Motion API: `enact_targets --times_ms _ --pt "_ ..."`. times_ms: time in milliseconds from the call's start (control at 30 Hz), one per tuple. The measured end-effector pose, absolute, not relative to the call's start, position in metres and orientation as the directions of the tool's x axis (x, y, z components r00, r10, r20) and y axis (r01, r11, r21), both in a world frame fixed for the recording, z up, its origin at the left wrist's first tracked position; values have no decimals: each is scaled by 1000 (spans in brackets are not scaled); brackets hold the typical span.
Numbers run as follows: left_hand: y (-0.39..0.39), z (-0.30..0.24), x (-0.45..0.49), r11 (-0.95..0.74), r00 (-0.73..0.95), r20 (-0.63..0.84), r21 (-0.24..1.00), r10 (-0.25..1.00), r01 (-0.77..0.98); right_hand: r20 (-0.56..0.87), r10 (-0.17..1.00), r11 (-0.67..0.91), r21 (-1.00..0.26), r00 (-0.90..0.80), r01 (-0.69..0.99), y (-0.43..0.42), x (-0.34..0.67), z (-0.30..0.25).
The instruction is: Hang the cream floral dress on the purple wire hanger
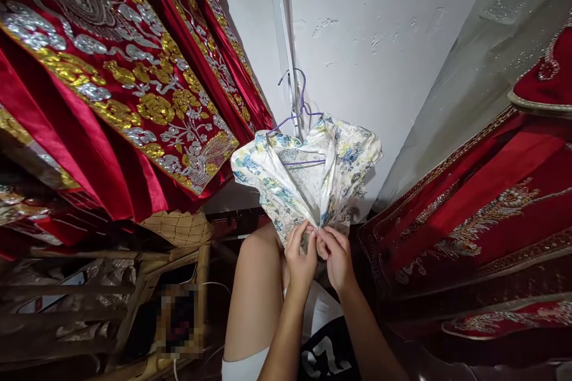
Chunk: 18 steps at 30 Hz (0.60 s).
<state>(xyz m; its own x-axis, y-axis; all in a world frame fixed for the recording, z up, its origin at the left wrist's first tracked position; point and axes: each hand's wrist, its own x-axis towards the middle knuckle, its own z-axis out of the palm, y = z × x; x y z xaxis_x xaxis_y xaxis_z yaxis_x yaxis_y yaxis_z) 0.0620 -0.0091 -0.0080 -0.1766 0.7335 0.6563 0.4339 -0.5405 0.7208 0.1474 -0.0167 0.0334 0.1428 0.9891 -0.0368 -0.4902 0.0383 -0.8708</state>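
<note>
A white floral shirt (279, 193) with blue and yellow flowers hangs on a purple wire hanger (303, 101). Its neck is open in a V, and the two front edges come together low down. There my left hand (300, 256) pinches one edge between thumb and fingers. Close beside it, my right hand (335, 253) pinches the other edge, fingertips nearly touching those of the left. Whatever small fastening lies between the fingertips is hidden. The lower part of the shirt drops behind my hands.
Red garments with gold and silver embroidery (156, 107) hang at the left. More red beaded garments (473, 232) hang at the right, under sheer grey fabric (451, 95). A metal pole (282, 18) runs down the white wall (366, 24). At lower left stands a wooden chair (203, 286) with a cable.
</note>
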Motion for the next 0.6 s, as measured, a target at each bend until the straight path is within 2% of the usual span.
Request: enact_targets --times_ms 133,300,367,467,533,600 --pt "-5 -13 69 -573 -123 661 716 741 399 -18 995 19 -927 95 -375 -20 163 35" --pt "0 -4 68 -625 -79 711 661 699 415 -34 995 -57 -968 -98 -246 -21 175 47" --pt "5 3 67 -646 -52 723 645 689 407 -56 987 -93 -963 -149 -253 -14 177 53" --pt "11 9 67 -644 51 692 639 720 420 7 990 -37 -952 -141 -303 20 186 77" --pt "11 8 67 -613 131 637 633 759 473 38 990 -15 -927 -133 -375 57 197 108" --pt "10 4 65 -592 219 582 589 783 551 0 980 -92 -884 -197 -458 96 206 147"
